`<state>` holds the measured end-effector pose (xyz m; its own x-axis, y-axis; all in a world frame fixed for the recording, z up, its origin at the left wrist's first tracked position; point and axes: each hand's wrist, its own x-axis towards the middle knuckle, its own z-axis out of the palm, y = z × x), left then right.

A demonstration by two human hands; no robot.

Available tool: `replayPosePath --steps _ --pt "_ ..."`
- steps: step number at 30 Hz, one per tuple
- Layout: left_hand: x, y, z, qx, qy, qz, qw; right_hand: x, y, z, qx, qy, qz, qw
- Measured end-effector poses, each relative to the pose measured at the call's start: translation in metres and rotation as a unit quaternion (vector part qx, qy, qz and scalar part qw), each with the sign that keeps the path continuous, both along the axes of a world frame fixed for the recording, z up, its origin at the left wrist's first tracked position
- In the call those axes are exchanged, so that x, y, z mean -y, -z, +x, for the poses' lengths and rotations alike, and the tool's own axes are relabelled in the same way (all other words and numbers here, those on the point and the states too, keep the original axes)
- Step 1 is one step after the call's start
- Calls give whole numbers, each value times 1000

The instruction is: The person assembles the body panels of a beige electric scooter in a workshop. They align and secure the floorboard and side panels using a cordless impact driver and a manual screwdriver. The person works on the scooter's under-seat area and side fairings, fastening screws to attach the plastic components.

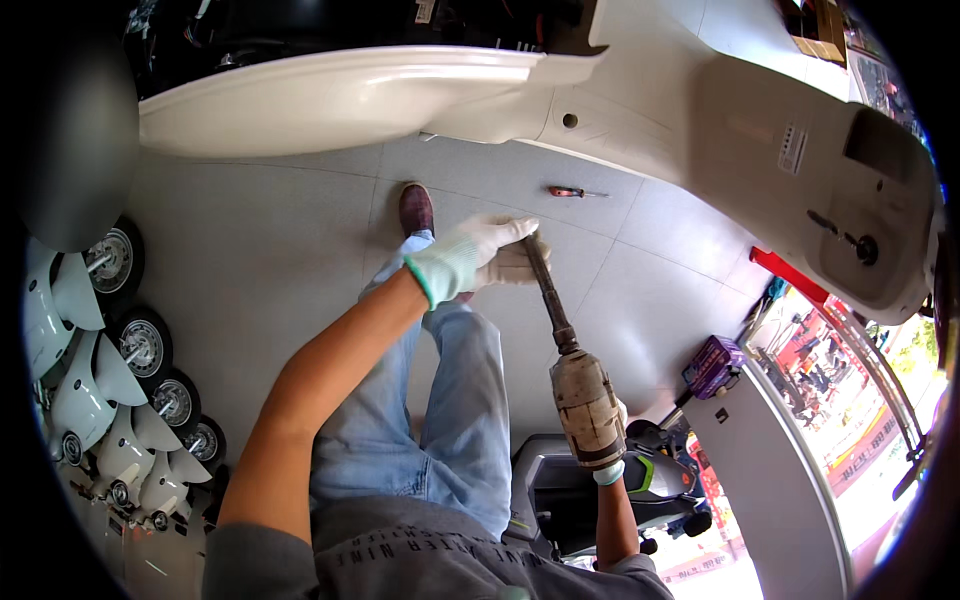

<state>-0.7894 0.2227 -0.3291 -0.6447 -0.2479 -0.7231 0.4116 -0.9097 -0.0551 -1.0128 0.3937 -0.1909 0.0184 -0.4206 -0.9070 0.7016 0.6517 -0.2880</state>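
Observation:
A worn, dirty-beige impact wrench (588, 408) hangs in front of my body, its long dark extension bar (550, 298) slanting up and to the left. My left hand (492, 250), in a white glove with a mint cuff, is closed round the bar's far end; whatever sits at the tip is mostly covered by the fingers. Behind the wrench body my right hand (609, 473) grips the tool, largely hidden, with its gloved edge and cuff showing. Beyond both hands stands a cream scooter body (640, 115), apart from the tool. A red-handled screwdriver (568, 191) lies on the floor.
Several pale scooters (95, 385) line the left side. At lower right are a black and green vehicle (545, 490), a grey panel (765, 455) and a purple box (713, 367). The scooter body's open black compartment (330, 25) faces up at the top.

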Motion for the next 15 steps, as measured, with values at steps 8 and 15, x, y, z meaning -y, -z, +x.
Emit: replayPosePath --steps 8,15 --pt "52 23 -79 100 -266 141 948 9 42 -31 -286 -369 -176 867" --pt "71 61 -124 157 -276 -80 945 71 87 -51 -390 -513 -157 748"
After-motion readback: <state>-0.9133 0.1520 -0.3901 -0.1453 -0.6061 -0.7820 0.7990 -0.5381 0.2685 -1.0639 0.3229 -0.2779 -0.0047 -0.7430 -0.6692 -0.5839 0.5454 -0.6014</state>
